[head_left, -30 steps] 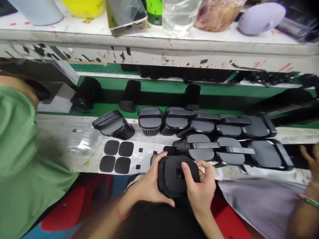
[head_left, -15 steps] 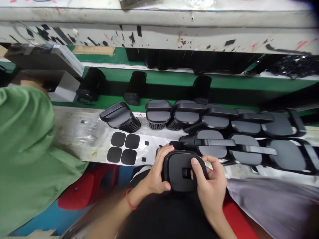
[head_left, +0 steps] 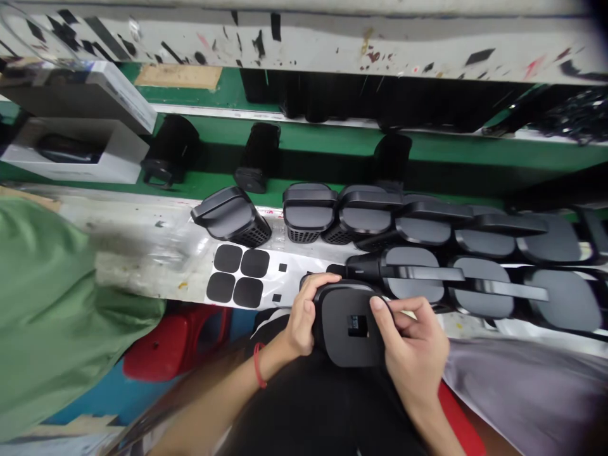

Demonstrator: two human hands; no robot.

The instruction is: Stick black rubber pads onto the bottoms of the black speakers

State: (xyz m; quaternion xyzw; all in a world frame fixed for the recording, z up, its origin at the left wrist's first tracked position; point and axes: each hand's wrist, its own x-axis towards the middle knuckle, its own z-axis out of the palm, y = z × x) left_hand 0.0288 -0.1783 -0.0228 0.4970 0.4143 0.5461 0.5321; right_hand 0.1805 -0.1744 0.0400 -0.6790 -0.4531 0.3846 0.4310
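Note:
My left hand (head_left: 304,313) is closed around the left side of a black device whose rounded-square end faces up. On that end lies a thin black pad (head_left: 339,342) with a square cutout, where a small label shows. My right hand (head_left: 411,345) pinches the pad's right edge, thumb on top and fingers curled beside the device. Just beyond, a white backing sheet (head_left: 278,278) bears rounded black pads (head_left: 255,262) and small black squares. Part of the sheet is hidden behind the device and hands.
Several black devices with handles (head_left: 310,206) stand in two rows on the bench to the right; one leans (head_left: 230,218) further left. Other black units (head_left: 171,149) and an open white box (head_left: 95,161) rest on the green surface. A person's green sleeve (head_left: 42,304) fills the left side.
The view has shifted slightly, showing more of the box at left. My left thumb has drawn back off the device's face. My right thumb has moved up along the pad's edge.

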